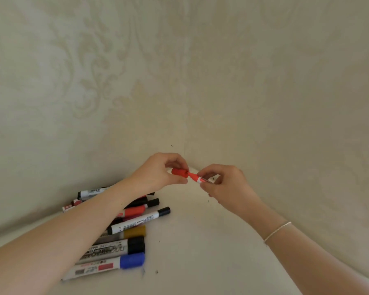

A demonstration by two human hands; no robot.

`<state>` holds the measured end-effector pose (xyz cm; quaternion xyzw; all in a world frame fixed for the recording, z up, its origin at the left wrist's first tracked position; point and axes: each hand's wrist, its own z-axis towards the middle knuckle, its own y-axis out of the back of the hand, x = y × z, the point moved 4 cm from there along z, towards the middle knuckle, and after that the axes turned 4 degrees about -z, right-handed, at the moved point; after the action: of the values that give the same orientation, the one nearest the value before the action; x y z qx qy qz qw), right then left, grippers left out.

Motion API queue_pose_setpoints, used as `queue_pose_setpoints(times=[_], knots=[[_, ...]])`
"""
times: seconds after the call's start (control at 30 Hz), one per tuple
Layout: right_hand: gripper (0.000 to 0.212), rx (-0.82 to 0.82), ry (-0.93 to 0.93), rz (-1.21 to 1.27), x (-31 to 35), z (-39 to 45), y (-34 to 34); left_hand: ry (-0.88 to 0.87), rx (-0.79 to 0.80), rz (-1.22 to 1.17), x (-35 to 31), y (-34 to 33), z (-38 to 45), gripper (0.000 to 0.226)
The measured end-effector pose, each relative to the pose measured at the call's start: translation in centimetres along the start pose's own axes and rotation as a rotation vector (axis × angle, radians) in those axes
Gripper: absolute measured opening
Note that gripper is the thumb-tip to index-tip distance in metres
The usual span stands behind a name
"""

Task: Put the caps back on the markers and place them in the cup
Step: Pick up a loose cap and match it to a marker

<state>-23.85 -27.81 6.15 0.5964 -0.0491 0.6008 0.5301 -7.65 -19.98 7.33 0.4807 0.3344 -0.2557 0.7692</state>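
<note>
Fingers of left hand (158,173) pinch red cap (179,172); fingers of right hand (224,184) pinch red marker (197,178) by its white barrel. Cap mouth meets marker's red tip end, both held in the air above white table (200,241), near the wall corner. Right wrist wears thin bracelet (277,229). Pile of markers (124,231) lies on the table under and beside left forearm: blue-capped one (132,260) nearest, black-capped (136,244) just behind it, yellow-capped (135,231) next, others with black and red caps farther back. Patterned wallpaper (94,81) behind. Cup not seen.
</note>
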Motion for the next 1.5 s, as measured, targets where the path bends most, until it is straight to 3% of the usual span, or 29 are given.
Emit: queue_pose_setpoints(times=[0.2, 0.43, 0.57, 0.77, 0.87, 1.27, 1.5], knots=[[0.013, 0.044, 0.073, -0.184, 1.6, -0.2, -0.9, -0.017, 0.129, 0.097, -1.3, 0.0, -1.3, 0.017], [0.006, 0.062, 0.082, 0.090, 3.4, -0.8, -1.2, 0.185, 0.206, -0.236, -1.5, 1.1, -2.5, 0.004], [0.030, 0.126, 0.041, -0.170, 4.1, -1.2, -1.6, 0.253, 0.198, -0.335, -1.7, 1.8, -3.2, 0.010], [0.037, 0.095, 0.067, -0.132, 5.3, -1.5, -1.9, 0.302, 0.120, -0.480, -1.9, 1.9, -3.8, 0.026], [0.033, 0.099, 0.072, -0.162, 5.6, -1.6, -2.2, 0.337, 0.121, -0.515, -1.8, 1.6, -4.1, 0.020], [0.036, 0.079, 0.082, -0.307, 7.1, -1.9, -3.3, 0.323, -0.119, -0.452, -1.3, 1.8, -4.1, 0.034], [0.028, 0.106, 0.107, -0.317, 8.0, -1.6, -3.7, 0.352, -0.168, -0.446, -0.7, 2.0, -3.7, 0.033]])
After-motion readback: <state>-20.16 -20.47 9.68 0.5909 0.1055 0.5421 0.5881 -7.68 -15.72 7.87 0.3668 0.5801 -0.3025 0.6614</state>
